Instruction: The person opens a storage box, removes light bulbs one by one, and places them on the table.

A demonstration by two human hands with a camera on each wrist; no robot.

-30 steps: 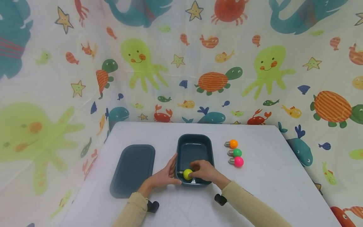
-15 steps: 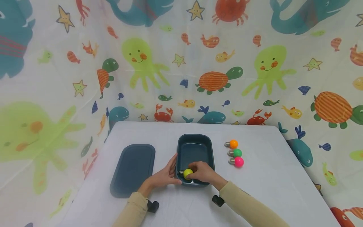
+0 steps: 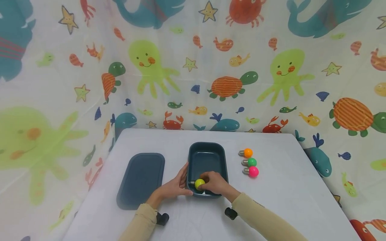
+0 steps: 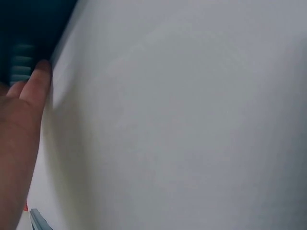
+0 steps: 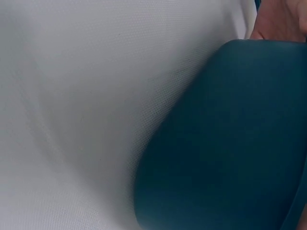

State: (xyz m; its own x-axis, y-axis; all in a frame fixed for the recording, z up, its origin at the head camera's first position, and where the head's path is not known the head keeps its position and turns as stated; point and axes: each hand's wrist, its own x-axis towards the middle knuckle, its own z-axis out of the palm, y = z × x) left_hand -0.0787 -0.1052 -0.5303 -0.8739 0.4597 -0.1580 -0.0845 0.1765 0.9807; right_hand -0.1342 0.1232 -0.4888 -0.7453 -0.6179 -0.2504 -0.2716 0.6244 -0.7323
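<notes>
A dark blue rectangular box [image 3: 223, 159] stands near the middle of the table. Inside its near left corner lies a yellow light bulb [image 3: 199, 184], its screw base toward the left wall. My right hand [image 3: 215, 182] reaches in over the near right side and pinches the bulb's round end between thumb and fingers. Against the box's left side rests my left hand [image 3: 173, 188], fingers fairly straight and thumb along the near corner. The left wrist view shows the left hand's fingers [image 4: 37, 86] at the box wall. In the right wrist view, the box's outer wall [image 5: 216, 139] hides the bulb.
To the left of the box lies a dark blue flat lid [image 3: 141, 180] on the white table [image 3: 280, 201]. An orange light bulb [image 3: 248, 153], a green one [image 3: 252, 162] and a pink one [image 3: 253, 171] form a column at the right. A sea-animal curtain [image 3: 193, 77] hangs behind.
My right hand has shifted slightly left while at the yellow light bulb. The left hand, the box and the other bulbs stay as they were.
</notes>
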